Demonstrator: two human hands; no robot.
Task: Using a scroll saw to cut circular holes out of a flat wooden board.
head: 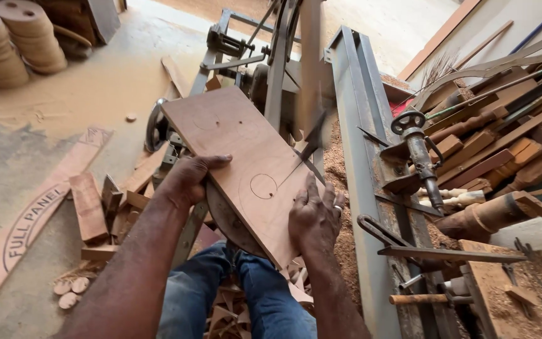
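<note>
Workshop floor [83, 94], concrete dusted with sawdust; landmark: the long printed board strip [32, 213] lying flat on the floor at lower left; beyond it, at the far upper corner, two stacks of round wooden discs [14, 41]; just right of the strip, a heap of short wood offcuts [105, 207]; near its lower end, a few small loose discs [70, 292].

The plywood board [239, 163] is reddish-brown with thin pencilled circles drawn on it. The jeans [233, 295] are blue. The steel beam [362, 157] is grey, dusted with tan sawdust. The stacked wooden discs [14, 41] are pale tan. A long plank [29, 220] on the floor is pinkish-brown with dark lettering. The floor [7, 157] is grey under yellowish sawdust.
</note>
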